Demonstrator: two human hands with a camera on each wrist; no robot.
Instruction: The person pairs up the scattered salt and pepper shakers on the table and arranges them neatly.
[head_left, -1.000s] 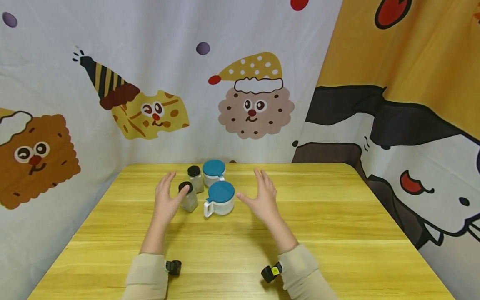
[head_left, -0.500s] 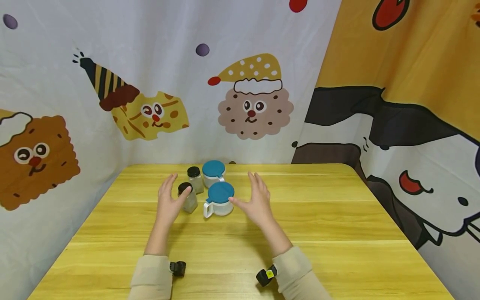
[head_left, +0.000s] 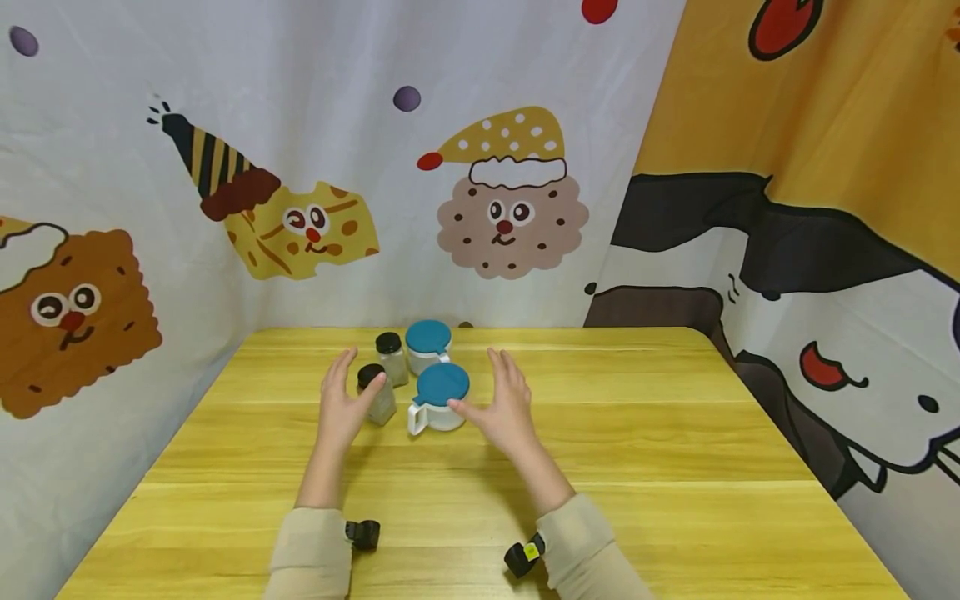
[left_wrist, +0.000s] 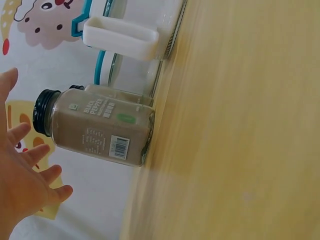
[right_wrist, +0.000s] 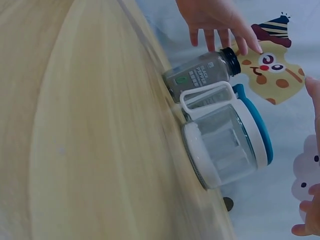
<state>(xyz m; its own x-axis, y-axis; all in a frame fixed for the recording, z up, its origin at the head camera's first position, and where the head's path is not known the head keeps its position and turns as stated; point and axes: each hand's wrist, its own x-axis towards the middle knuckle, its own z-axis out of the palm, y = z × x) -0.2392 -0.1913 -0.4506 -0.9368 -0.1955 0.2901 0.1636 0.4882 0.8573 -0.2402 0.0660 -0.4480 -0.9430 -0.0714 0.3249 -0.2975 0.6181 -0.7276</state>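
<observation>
Left hand (head_left: 343, 410) and right hand (head_left: 507, 412) hover apart, fingers spread, over the yellow wooden table (head_left: 675, 442).
Between them we see a square, black-lidded glass jar (head_left: 384, 407) of grey-brown powder (left_wrist: 70, 134) near the left, and a round, blue-lidded glass pot (head_left: 442, 384) with a white bottom layer (right_wrist: 202, 156) near the right.

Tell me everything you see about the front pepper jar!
The front pepper jar looks like clear glass, squarish, with grey-brown contents and a ridged black lid on. It says BLACK PEPPER, with a green mark and barcode. It stands upright on the table, beside the left hand, which doesn't seem to touch it.
</observation>
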